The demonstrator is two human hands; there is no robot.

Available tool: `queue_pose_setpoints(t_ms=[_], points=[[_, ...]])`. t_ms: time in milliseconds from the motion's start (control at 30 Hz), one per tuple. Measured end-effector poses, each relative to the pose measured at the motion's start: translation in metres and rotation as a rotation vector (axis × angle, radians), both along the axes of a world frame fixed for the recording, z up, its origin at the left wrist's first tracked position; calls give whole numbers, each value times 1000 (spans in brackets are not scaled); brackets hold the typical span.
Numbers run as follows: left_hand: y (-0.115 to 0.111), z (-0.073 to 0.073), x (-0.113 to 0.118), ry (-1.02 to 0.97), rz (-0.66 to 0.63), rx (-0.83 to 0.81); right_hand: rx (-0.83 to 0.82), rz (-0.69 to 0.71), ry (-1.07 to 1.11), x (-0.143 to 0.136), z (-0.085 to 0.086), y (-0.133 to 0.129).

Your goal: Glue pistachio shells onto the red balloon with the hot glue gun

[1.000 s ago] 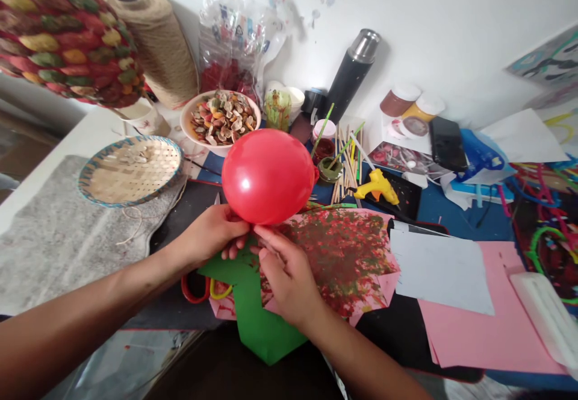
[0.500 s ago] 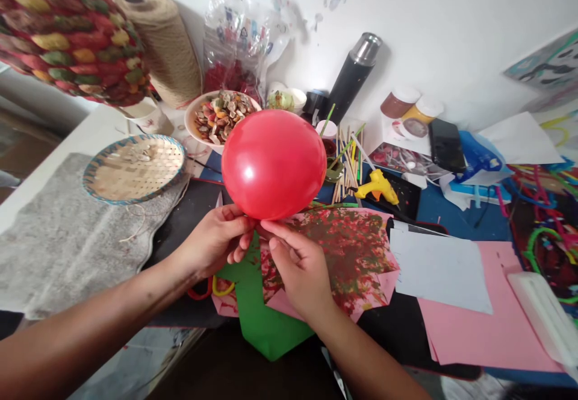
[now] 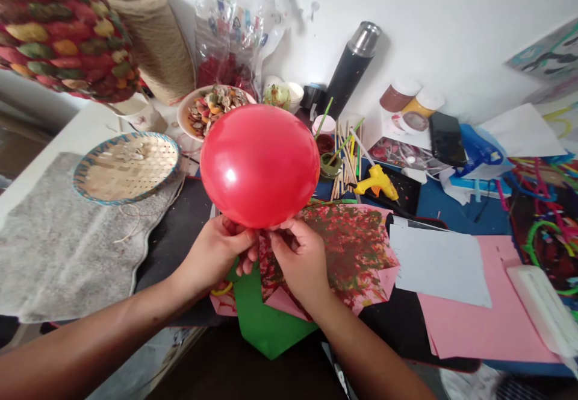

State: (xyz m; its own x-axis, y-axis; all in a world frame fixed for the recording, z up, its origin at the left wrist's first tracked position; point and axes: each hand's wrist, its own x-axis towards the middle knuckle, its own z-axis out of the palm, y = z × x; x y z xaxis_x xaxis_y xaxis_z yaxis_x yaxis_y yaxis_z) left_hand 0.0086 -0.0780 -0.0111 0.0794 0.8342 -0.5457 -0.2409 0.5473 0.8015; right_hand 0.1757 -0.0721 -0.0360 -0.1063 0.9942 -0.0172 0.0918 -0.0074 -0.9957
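An inflated red balloon [image 3: 259, 165] is held up over the near part of the table, its lower end between my two hands. My left hand [image 3: 226, 246] pinches it from the left, its fingers curled under the balloon. From the right, my right hand [image 3: 300, 261] grips the same end with thumb and forefinger. The balloon's neck is hidden behind my fingers. Below my hands lie a green paper [image 3: 266, 328] and a pink sheet daubed with brown and red paint [image 3: 352, 243]. A yellow scissor handle [image 3: 222, 288] shows beside my left wrist.
A woven tray [image 3: 129, 168] rests on grey cloth [image 3: 90, 237] at left. Behind stand a bowl of shells [image 3: 214, 108], a twine spool [image 3: 151, 38] and a flask [image 3: 352, 65]. A yellow glue gun [image 3: 377, 184], white paper [image 3: 438, 264] and pink paper [image 3: 487, 321] lie right.
The balloon has shifted a little to the left and looks larger or nearer. Both hands stay at its lower end, and my left hand has moved slightly left. The view has tilted slightly.
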Motion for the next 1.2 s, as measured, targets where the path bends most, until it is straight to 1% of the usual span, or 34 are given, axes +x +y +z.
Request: queue_pose_setpoints(t_ms=[67, 200, 333, 433, 500, 567, 700, 800, 900, 1033, 1067, 1167, 1200], points=[[-2, 0, 2, -5, 16, -1, 0, 11, -5, 0, 0, 0], [-3, -4, 2, -43, -10, 1, -2, 23, 3, 1, 4, 0], [-5, -7, -1, -65, -16, 27, 47, 39, -17, 4, 8, 1], [-5, -7, -2, -67, -21, 46, 78, 47, -28, 4, 7, 2], [-5, -6, -1, -70, -22, 46, 66, 50, -18, 2, 5, 1], [-4, -6, 0, -79, -16, 28, 12, 38, 30, -2, 3, 0], [0, -8, 4, -163, 9, -35, -162, 10, 175, -7, 4, -2], [2, -12, 4, -214, 37, -64, -236, 39, 279, -7, 6, -2], [1, -16, 1, -194, 70, -43, -312, 68, 320, -4, 4, -2], [-2, -18, -3, -153, 50, 1, -338, 73, 345, -2, -1, -4], [-2, -18, -4, -136, 33, 10, -347, 103, 373, -3, -2, -4], [-2, -15, -5, -28, -19, 58, -394, 256, 479, -8, -1, -1], [-1, -13, -5, 9, -30, 74, -406, 284, 503, -10, 0, 0]])
